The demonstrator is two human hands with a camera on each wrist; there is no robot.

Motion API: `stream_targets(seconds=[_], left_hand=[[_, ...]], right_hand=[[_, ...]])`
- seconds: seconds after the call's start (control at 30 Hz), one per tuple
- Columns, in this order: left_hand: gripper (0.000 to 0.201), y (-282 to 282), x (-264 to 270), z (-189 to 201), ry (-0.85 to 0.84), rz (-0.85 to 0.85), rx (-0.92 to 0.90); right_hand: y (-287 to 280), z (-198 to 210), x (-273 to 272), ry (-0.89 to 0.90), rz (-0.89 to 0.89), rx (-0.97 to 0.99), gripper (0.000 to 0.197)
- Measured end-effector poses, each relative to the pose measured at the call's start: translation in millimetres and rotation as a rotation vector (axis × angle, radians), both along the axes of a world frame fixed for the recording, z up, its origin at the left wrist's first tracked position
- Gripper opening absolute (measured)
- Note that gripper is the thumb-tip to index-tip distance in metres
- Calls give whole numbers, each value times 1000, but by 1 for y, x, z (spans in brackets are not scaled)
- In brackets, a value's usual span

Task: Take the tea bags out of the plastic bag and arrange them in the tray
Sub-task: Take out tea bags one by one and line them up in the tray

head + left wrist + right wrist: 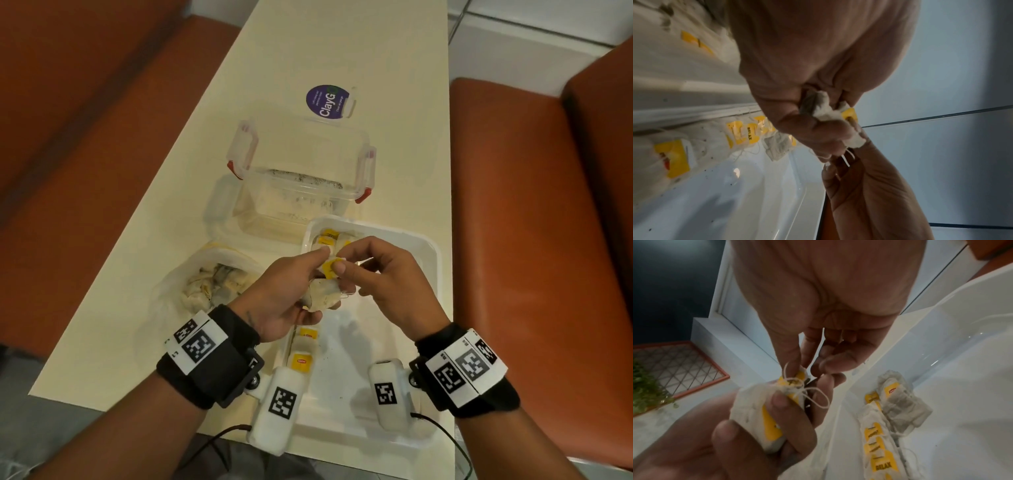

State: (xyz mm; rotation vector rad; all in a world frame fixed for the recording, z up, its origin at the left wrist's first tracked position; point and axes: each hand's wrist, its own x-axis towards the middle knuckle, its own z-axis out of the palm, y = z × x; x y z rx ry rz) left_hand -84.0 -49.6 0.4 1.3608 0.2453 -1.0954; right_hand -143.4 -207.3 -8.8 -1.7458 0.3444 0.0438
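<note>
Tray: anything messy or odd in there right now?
Yes. Dark specks, likely loose tea, dot the white tray floor. One tea bag lies askew across the neat row. The string on the tea bags gripped in the left hand looks tangled.

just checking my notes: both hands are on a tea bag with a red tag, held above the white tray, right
Not quite: the tag is yellow, not red, as the head view shows. Left hand and right hand do hold the tea bag above the white tray.
</note>
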Motion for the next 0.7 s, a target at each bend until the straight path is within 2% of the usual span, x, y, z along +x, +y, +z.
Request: stream_targets(seconds=[0.17,0.27,0.43,0.57,0.7], left_hand=[[37,2,0,-4,-80,23,50],[24,3,2,-9,-118,45,20],[11,4,3,-12,-101,79,-25],[21,6,3,-13,-78,65,-62],[22,6,3,-15,-121,7,-80]], right_hand=[[-4,3,1,37,-46,154,5],[-4,4,2,49,-78,216,4],[-4,1,2,75,-103,275,10],[-7,-1,1,69,-110,290,17],[-10,-2,2,118,-148,324,29]])
